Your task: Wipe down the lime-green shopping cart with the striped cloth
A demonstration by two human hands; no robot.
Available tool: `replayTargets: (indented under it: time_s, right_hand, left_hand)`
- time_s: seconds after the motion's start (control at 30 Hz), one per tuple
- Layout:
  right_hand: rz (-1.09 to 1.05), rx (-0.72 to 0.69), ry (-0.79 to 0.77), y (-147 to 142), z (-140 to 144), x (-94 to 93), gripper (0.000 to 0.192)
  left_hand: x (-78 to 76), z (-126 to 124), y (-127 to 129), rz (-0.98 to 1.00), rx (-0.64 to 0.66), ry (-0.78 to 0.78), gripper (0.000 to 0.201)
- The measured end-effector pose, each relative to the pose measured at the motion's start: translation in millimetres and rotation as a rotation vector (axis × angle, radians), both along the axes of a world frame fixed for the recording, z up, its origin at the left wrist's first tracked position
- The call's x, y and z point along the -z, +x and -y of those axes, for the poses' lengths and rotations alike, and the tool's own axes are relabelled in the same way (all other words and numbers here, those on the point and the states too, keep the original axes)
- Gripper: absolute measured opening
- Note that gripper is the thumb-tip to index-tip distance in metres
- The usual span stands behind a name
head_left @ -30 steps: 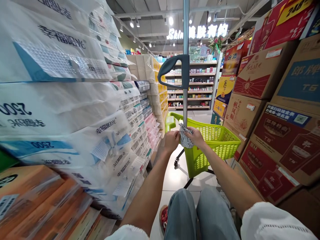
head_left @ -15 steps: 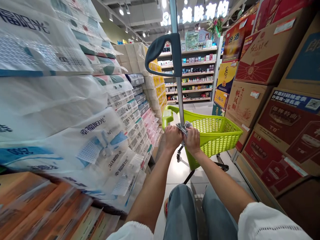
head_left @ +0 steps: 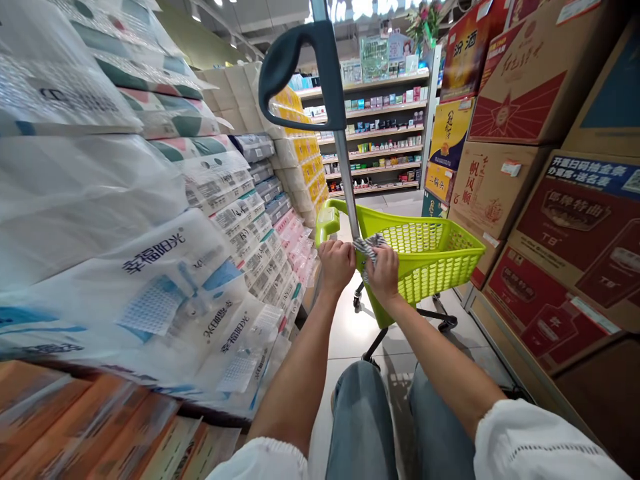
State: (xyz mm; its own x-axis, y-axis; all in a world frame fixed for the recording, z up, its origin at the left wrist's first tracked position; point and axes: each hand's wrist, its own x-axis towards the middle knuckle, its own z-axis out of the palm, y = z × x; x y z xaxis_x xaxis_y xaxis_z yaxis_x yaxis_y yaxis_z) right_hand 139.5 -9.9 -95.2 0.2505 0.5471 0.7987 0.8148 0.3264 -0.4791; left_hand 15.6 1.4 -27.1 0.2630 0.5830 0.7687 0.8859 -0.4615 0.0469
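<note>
A green plastic shopping cart [head_left: 434, 270] with a mesh basket stands before me. My left hand [head_left: 337, 264] is closed on its near edge, left of the metal pole [head_left: 347, 177]. The grip itself is partly hidden behind my fingers. My right hand [head_left: 384, 272] is closed on a crumpled black-and-white striped cloth [head_left: 369, 248], pressed against the cart just right of the pole's lower end. Higher on the pole sits a dark grey loop handle [head_left: 327, 77], which neither hand touches.
Tall stacks of plastic-wrapped paper packs [head_left: 155, 257] line the left side, above orange packs [head_left: 75, 427]. Cardboard cartons [head_left: 505, 193] are piled along the right. Shelves of small goods [head_left: 375, 127] stand at the aisle's far end. The cart's black legs and casters [head_left: 445, 322] rest on the tiled floor.
My left hand has shifted left, away from the cloth and pole. My right hand stays on the cloth. The view has moved slightly, and the pole leans further left.
</note>
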Motion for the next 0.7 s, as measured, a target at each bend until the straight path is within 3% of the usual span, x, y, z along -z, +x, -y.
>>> replayTargets:
  time_s: [0.1, 0.17, 0.3, 0.47, 0.57, 0.7]
  right_hand:
    - [0.056, -0.032, -0.010, -27, 3, -5.7, 0.030]
    - [0.111, -0.033, -0.022, -25, 0, -3.1, 0.030]
    - [0.191, -0.007, -0.059, 15, -14, 10.5, 0.029]
    - [-0.023, 0.134, -0.106, 58, -26, 22.1, 0.026]
    - [-0.114, 0.112, -0.062, 48, -26, 17.2, 0.024]
    - [-0.095, 0.039, -0.009, 11, -19, 2.2, 0.022]
  left_hand:
    - [2.3, -4, -3, -0.015, -0.015, 0.000, 0.017]
    - [3.2, -8, -5, -0.020, -0.010, -0.002, 0.016]
    - [4.2, -15, -7, 0.007, 0.033, 0.007, 0.025]
    - [6.8, -21, -3, 0.054, 0.032, 0.043, 0.032]
    - [9.3, -22, 1, 0.067, 0.015, 0.065, 0.032]
    - [12.2, -26, 2, 0.074, -0.014, 0.084, 0.032]
